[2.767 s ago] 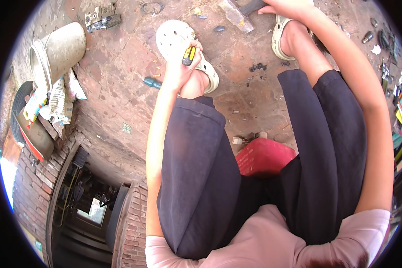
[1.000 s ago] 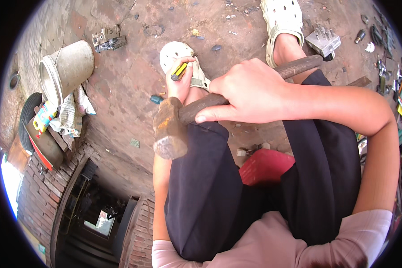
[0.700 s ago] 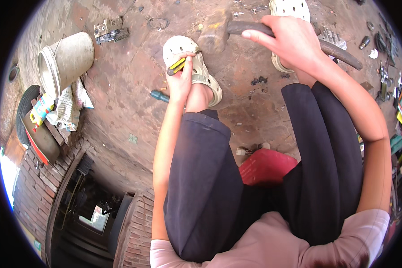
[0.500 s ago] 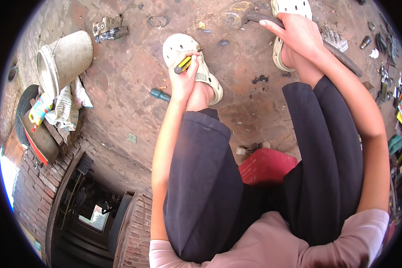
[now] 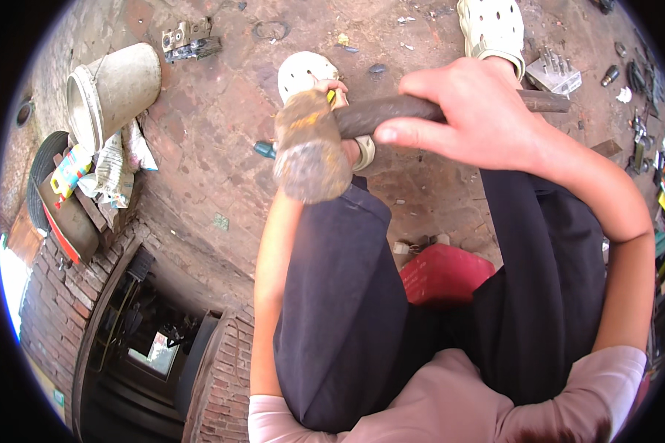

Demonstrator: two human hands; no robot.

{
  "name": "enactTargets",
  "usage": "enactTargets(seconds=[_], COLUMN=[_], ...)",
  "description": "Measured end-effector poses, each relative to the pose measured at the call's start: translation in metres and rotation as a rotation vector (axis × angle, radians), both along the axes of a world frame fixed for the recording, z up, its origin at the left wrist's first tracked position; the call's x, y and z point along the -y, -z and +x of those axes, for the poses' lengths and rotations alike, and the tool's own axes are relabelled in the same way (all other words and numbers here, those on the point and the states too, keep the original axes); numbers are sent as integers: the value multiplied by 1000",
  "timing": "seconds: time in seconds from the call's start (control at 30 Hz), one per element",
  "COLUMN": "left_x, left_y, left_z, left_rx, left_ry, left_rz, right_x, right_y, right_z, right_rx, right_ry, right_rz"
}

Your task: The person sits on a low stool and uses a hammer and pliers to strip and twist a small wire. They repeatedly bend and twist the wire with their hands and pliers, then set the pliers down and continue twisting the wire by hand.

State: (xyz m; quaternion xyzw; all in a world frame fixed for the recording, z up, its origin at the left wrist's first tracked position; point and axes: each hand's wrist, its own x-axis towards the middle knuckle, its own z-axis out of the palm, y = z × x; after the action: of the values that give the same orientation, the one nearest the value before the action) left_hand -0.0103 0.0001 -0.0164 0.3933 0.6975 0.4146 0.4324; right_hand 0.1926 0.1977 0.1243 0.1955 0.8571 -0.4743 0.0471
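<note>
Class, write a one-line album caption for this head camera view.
Seated over a brick floor, right hand raises a worn hammer while the left hand steadies a yellow-handled tool by a white clog.

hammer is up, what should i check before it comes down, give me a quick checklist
1. Right hand wrapped around the hammer handle: ok, fingers closed on it.
2. Hammer head seated on the handle: cannot tell, the joint is blurred.
3. Left hand has a grip on the yellow-handled tool: cannot tell, the hammer head hides most of it.
4. Left fingers out of the strike path: not ok, they sit right under the raised head.
5. Left foot in its white clog away from the strike spot: not ok, the tool is held just beside it.
6. Tool tip placement on the ground: cannot tell, hidden.
</note>
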Motion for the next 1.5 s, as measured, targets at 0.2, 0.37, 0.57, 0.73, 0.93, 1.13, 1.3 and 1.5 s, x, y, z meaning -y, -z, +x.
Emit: enactTargets(seconds=[0.2,0.37,0.57,0.73,0.93,1.13,1.3,1.5], left_x=[-4,-8,-7,5,40,73,107,123], left_y=[-3,4,-9,-41,-94,-84,-33,-5], left_z=[-3,4,-3,-13,-40,-50,-49,-28], left_rx=[-224,218,149,393,389,77,-434,-688], left_ry=[157,-352,-577,-793,-928,-1092,-717,-256], left_rz=[-34,-196,-79,132,207,60,-240,-543], right_x=[19,15,-21,-58,-60,-12,22,48], right_y=[6,23,66,114,109,138,180,204], right_z=[-22,-2,10,9,0,-65,-110,-118], right_rx=[155,196,127,342,111,-176,-70,-107], right_ry=[-152,-123,166,73,69,-186,-346,-288], right_rz=[34,34,518,913,750,404,337,351])
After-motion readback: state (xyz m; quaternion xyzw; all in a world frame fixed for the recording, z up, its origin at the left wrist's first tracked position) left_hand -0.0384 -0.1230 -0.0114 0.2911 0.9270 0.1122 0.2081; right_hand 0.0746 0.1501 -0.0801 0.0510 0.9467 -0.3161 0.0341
